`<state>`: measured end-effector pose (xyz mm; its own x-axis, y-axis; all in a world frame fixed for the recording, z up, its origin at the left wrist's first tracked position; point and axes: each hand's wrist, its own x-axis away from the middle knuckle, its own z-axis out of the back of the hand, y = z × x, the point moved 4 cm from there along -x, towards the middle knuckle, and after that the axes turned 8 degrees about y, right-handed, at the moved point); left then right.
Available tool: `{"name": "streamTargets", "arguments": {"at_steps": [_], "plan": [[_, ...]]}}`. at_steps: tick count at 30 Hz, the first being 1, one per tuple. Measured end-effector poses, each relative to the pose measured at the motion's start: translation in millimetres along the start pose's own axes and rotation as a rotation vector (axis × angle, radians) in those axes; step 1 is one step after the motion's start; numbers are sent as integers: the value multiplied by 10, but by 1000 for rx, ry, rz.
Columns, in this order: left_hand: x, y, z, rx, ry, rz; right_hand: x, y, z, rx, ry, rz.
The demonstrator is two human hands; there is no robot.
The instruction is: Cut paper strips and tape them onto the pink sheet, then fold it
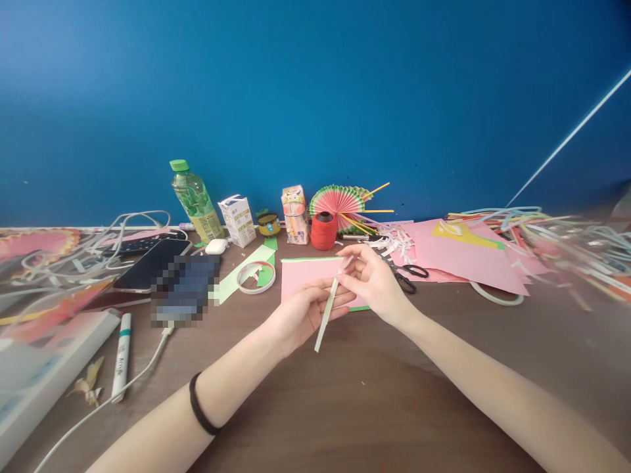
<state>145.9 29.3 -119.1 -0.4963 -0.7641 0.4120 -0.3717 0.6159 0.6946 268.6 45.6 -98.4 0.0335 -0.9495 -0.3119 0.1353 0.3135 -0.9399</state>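
Along the wall, left to right on the tabletop: bottle, carton, packet and thread spool, with a folding fan behind the spool. Nearer, from the left: marker, smartphone, tape roll on paper strips, paper sheet, then scissors at the left edge of piled papers. Partly over the sheet, across the left hand to the right hand: held strip.

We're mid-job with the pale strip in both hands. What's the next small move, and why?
I'd probably close the left hand lightly around the pale strip to steady it: the right hand pinches its upper part, while the strip only lies across the open left hand and its lower end juts out free.
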Motion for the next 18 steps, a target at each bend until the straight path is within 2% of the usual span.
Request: {"name": "streamTargets", "arguments": {"at_steps": [18], "plan": [[7,-28,-9,8,7,-33,0,-16,-16,6,28,16]]}}
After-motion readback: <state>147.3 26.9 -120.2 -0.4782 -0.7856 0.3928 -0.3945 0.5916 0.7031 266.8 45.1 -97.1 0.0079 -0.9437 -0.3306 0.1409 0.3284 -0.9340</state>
